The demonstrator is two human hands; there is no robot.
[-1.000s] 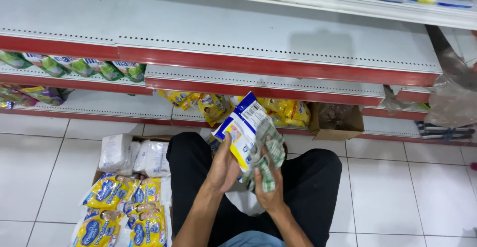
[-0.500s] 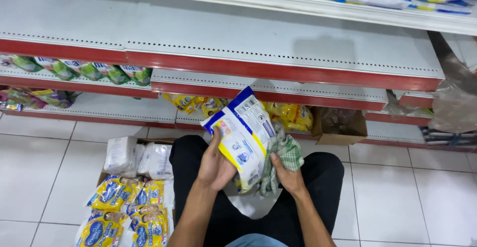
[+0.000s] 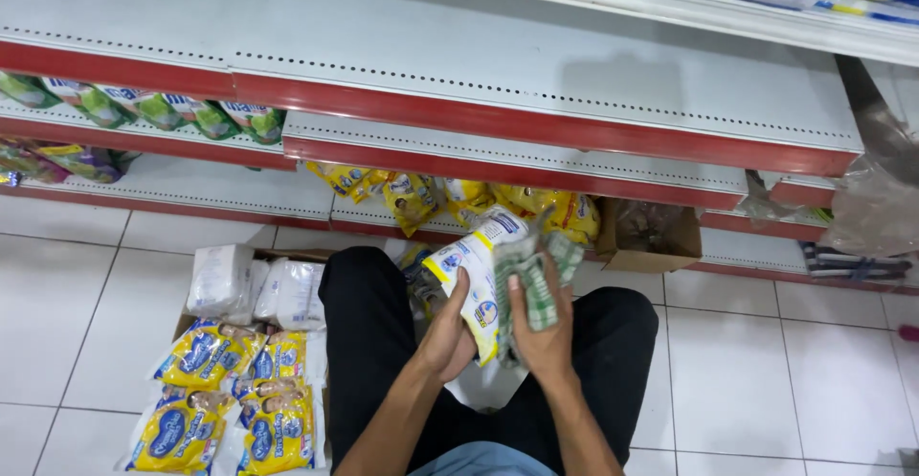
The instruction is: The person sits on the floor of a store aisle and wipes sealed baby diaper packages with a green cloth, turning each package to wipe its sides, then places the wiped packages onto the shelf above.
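You are holding the white-and-yellow packet [image 3: 476,280] upright above your lap, your left hand [image 3: 446,332] gripping its side, fingers curled. Your right hand [image 3: 543,334] is pressing the green checked cloth [image 3: 534,280] against it, near the shelf [image 3: 517,141].

White shelves [image 3: 536,74] with red edges run across the top. Green packets [image 3: 153,107] sit on the left shelf, yellow packets [image 3: 479,198] on the lowest. A cardboard box [image 3: 651,237] stands near them. Yellow packs [image 3: 225,395] and white packs [image 3: 254,289] lie on the tiled floor [image 3: 766,361].
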